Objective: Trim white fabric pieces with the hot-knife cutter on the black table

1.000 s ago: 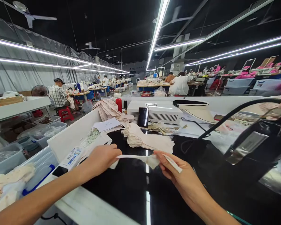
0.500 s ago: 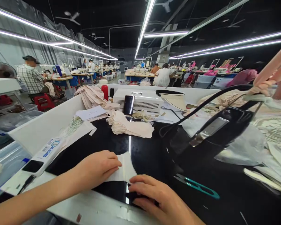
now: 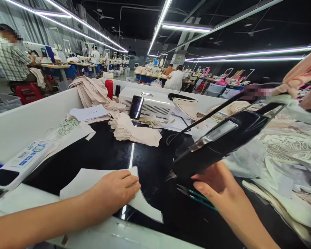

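My left hand (image 3: 114, 193) lies flat over a white piece with curved edges (image 3: 79, 180), pressing it on the black tabletop (image 3: 93, 152). Whether this piece is cloth or paper I cannot tell. My right hand (image 3: 220, 186) is raised at the underside of a black handheld tool with a pointed metal tip (image 3: 212, 141). Its thumb and fingers are apart, and some fingertips are hidden behind the tool. The tool hangs tilted from a pink cloth strap (image 3: 295, 83). Teal thread snips (image 3: 197, 197) lie beneath, partly covered by my right hand.
Behind the white piece lies a stack of cream cloth pieces (image 3: 134, 131), with a phone (image 3: 137, 107) propped behind it. A white vented box (image 3: 147, 102) and a visor (image 3: 184, 103) stand at the back. Lace and plastic bags (image 3: 287, 148) heap up on the right.
My right hand has left the white piece and moved up right to the black tool. The white piece now lies spread wider under my left hand. The view has turned slightly right.
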The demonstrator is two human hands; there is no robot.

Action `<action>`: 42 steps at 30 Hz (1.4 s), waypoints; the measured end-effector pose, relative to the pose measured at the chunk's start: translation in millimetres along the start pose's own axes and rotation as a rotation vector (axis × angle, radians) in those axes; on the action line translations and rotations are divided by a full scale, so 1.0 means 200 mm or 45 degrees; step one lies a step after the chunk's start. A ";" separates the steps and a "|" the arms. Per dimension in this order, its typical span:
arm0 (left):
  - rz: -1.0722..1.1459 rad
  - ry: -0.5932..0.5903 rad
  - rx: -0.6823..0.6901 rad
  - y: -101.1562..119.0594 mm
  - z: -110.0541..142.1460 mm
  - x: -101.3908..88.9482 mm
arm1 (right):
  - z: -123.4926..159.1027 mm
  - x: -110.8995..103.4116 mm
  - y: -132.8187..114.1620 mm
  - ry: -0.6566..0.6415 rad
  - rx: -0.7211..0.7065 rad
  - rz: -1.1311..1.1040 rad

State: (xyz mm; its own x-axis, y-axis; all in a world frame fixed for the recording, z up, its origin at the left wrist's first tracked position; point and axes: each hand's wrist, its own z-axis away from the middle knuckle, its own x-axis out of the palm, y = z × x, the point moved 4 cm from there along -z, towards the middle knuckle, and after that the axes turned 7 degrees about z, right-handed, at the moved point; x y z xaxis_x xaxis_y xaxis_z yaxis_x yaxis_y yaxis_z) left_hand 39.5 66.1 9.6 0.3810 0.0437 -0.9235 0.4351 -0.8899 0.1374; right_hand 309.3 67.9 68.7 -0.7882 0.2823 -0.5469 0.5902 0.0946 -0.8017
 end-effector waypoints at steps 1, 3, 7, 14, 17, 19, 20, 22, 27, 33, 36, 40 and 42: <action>-0.018 0.000 0.026 0.02 0.00 0.01 | -0.02 0.03 -0.06 0.014 -0.081 -0.112; -0.057 0.007 0.085 0.06 0.00 0.01 | -0.05 0.09 -0.18 0.069 -0.240 -0.339; -0.053 0.057 0.149 0.12 0.00 -0.01 | -0.09 0.18 -0.35 0.434 -0.419 -0.557; 0.223 -0.015 -0.190 -0.04 -0.10 -0.09 | -0.14 0.32 -0.38 0.341 -0.445 -0.650; 0.326 -0.043 -0.457 -0.14 -0.13 -0.11 | -0.15 0.36 -0.38 0.275 -0.475 -0.763; 0.377 -0.057 -0.547 -0.17 -0.14 -0.10 | -0.15 0.39 -0.38 0.233 -0.481 -0.829; 0.390 -0.070 -0.567 -0.18 -0.15 -0.09 | -0.15 0.40 -0.38 0.217 -0.485 -0.851; 0.408 -0.107 -0.590 -0.17 -0.15 -0.07 | -0.16 0.42 -0.38 0.203 -0.503 -0.882; 0.490 -0.169 -0.651 -0.15 -0.17 -0.05 | -0.17 0.44 -0.37 0.175 -0.521 -0.975; 0.599 -0.140 -0.693 -0.15 -0.15 -0.04 | -0.17 0.46 -0.35 0.159 -0.513 -1.022; 0.632 -0.129 -0.702 -0.16 -0.15 -0.03 | -0.17 0.47 -0.34 0.150 -0.502 -1.034; 0.672 -0.090 -0.691 -0.16 -0.15 -0.02 | -0.17 0.48 -0.35 0.122 -0.515 -1.085; 0.687 -0.081 -0.685 -0.16 -0.15 -0.02 | -0.17 0.48 -0.35 0.111 -0.509 -1.120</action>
State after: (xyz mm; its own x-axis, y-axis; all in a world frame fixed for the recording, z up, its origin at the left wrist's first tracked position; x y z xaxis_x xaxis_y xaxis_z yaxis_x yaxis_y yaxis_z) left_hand 48.6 108.6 19.7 0.6126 -0.3750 -0.6958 0.5457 -0.4362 0.7155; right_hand 198.4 121.1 80.6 -0.9700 0.0238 0.2419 -0.1757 0.6190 -0.7654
